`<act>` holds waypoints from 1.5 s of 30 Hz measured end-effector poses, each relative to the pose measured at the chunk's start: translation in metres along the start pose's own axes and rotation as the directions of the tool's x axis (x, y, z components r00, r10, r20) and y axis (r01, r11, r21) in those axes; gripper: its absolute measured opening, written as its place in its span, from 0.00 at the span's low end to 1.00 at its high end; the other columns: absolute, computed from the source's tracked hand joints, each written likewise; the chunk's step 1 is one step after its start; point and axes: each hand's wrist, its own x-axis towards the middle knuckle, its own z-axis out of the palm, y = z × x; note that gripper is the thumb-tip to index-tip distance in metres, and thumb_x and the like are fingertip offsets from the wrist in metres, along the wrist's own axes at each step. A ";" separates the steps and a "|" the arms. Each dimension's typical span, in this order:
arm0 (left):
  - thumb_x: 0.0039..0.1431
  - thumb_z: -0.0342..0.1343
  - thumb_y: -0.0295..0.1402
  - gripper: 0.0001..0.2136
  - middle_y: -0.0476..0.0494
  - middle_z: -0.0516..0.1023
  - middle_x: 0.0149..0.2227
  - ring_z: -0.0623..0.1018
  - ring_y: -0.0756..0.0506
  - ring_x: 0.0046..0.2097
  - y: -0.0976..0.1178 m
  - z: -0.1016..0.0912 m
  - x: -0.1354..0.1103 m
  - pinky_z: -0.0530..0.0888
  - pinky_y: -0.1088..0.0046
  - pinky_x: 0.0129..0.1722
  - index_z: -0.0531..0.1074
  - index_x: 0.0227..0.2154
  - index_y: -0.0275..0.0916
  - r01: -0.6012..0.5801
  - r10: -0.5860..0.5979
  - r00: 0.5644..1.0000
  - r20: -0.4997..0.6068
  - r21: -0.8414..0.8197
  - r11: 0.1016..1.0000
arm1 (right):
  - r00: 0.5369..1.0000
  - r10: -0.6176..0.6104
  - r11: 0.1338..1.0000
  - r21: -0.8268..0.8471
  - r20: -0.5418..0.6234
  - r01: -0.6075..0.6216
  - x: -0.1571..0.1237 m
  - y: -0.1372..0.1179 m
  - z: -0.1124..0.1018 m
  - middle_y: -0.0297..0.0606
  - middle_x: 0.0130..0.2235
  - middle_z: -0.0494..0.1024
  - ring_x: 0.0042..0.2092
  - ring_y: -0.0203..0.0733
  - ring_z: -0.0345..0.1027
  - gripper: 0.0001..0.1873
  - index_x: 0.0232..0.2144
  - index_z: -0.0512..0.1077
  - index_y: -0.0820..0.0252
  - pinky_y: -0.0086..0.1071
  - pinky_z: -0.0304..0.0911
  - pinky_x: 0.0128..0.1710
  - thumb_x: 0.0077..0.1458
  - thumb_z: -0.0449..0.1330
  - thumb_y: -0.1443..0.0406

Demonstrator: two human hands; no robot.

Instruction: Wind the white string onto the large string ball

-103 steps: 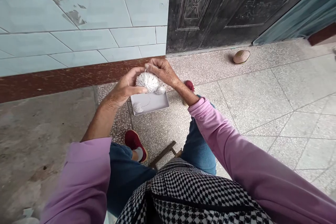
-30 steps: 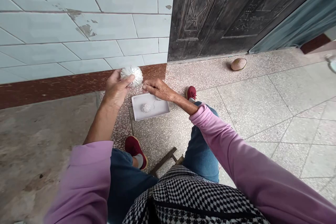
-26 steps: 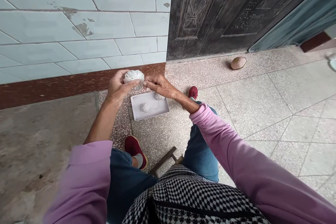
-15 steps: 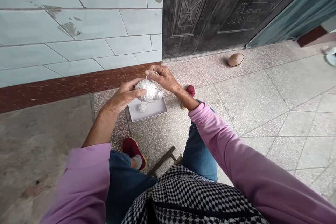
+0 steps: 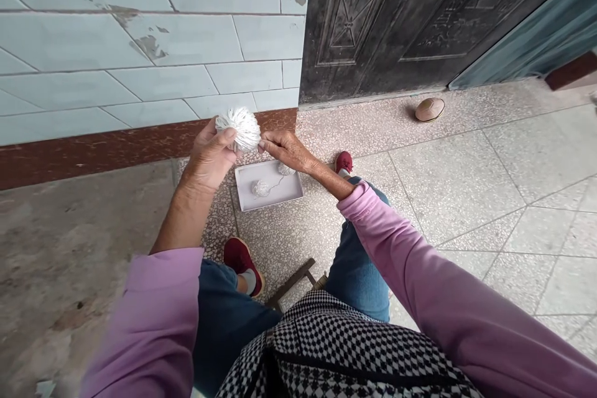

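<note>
My left hand (image 5: 211,152) grips a large white ball of thread (image 5: 239,127), held up in front of the wall's red-brown base strip. My right hand (image 5: 285,149) is just right of the ball, fingers pinched together on the thin thread running to it. Below the hands a shallow white tray (image 5: 284,189) lies on the floor. In it sit a small white thread ball (image 5: 260,188) and a second small thread ball (image 5: 284,169), partly hidden by my right hand.
I sit low, knees in blue jeans, red shoes (image 5: 241,259) on speckled floor. A wooden stool leg (image 5: 291,282) shows between my legs. A tiled wall (image 5: 140,62) and dark metal door (image 5: 396,18) stand ahead. A round tan object (image 5: 429,109) lies by the door.
Half a second ago the big ball was lower, over the tray, with my right hand above it. Now my left hand has lifted it up and left, and my right hand has dropped beside it.
</note>
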 end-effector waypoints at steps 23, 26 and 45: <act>0.36 0.96 0.51 0.39 0.42 0.89 0.47 0.86 0.38 0.47 -0.015 -0.002 0.005 0.84 0.63 0.45 0.84 0.49 0.45 0.054 -0.008 0.982 -0.186 0.240 0.969 | 1.000 -0.020 0.999 -0.034 0.004 0.020 -0.012 -0.015 -0.011 0.37 0.37 0.77 0.41 0.47 0.69 0.25 0.36 0.78 0.54 0.39 0.66 0.46 0.90 0.71 0.52; 0.40 0.95 0.55 0.35 0.42 0.89 0.43 0.86 0.39 0.42 -0.008 0.005 -0.002 0.85 0.64 0.41 0.87 0.46 0.45 0.104 -0.086 0.994 -0.071 0.315 0.944 | 0.997 -0.003 1.000 -0.008 -0.078 0.003 -0.009 -0.016 -0.016 0.36 0.34 0.73 0.40 0.46 0.64 0.30 0.33 0.73 0.53 0.38 0.65 0.44 0.88 0.73 0.48; 0.54 0.86 0.52 0.28 0.35 0.89 0.48 0.90 0.25 0.60 0.007 0.014 -0.009 0.93 0.49 0.56 0.87 0.53 0.45 0.092 -0.095 0.989 0.113 0.027 0.995 | 0.991 0.016 0.997 0.083 -0.133 -0.005 0.006 0.011 -0.010 0.28 0.32 0.66 0.39 0.40 0.58 0.27 0.32 0.68 0.54 0.35 0.61 0.44 0.90 0.68 0.67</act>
